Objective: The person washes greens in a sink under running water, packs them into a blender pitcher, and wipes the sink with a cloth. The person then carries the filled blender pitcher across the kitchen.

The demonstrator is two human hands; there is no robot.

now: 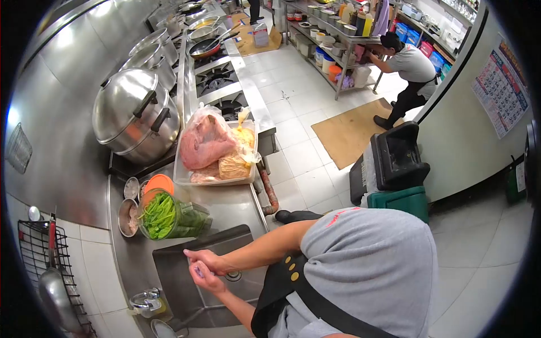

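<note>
Both my hands are held together above the steel sink (169,265), near its middle. My right hand (208,259) is the upper one in view, its fingers curled against the other hand. My left hand (206,278) is closed just below it. A small pale purplish bit shows between them at the left hand's fingers; I cannot make out what it is. Close by on the counter stands a clear container (194,219) with green leafy vegetables (159,214). A faucet (147,300) is at the sink's wall side.
A plastic tub (220,182) of bagged meat (207,141) sits on the counter beside a large steel pot (132,112). Small bowls (128,217) and an orange lid (159,183) lie nearby. Stove burners (216,79) run beyond. Another person (411,65) bends at the shelves (332,39).
</note>
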